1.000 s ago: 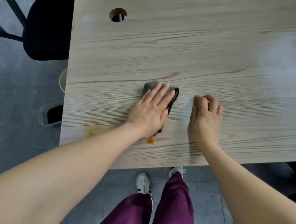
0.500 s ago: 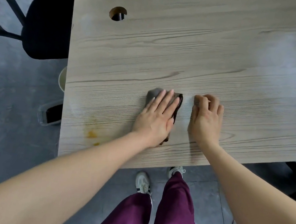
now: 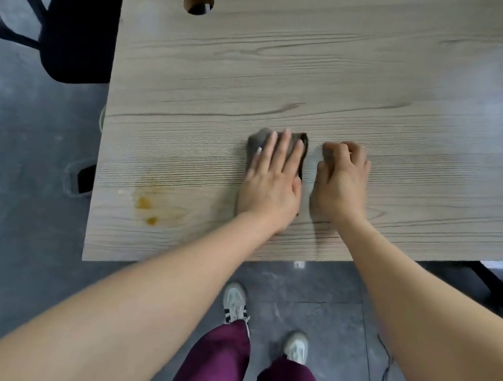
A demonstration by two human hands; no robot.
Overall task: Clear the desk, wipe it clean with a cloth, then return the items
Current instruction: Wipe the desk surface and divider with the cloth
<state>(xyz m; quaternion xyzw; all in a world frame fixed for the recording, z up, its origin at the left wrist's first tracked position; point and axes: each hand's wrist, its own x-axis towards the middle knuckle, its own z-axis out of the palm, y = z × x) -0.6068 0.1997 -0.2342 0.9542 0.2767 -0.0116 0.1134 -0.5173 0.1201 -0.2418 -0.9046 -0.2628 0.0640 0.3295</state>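
1. Two hands sit on the pale wood-grain desk [image 3: 326, 71]: my left hand [image 3: 272, 183] presses flat, fingers straight, on the small grey cloth [image 3: 259, 141].
2. Right hand [image 3: 339, 184] rests beside it, fingers curled, holding nothing I can see.
3. I'd press evenly and work towards the orange stain [image 3: 145, 207] near the corner.

Left arm: bare forearm reaches in from the near left, slanting toward the far right, wrist straight.
Left hand [image 3: 273, 180]: palm down, fingers [image 3: 283, 149] straight and close together, pointing to the far side; thumb tucked along the right edge of the hand.
Right arm: bare forearm comes in from the near right, angling toward the far left.
Right hand [image 3: 341, 182]: knuckles up, just to the right of the left hand, a narrow gap between them; fingers [image 3: 339, 148] curled under at the far end, nothing visibly held.
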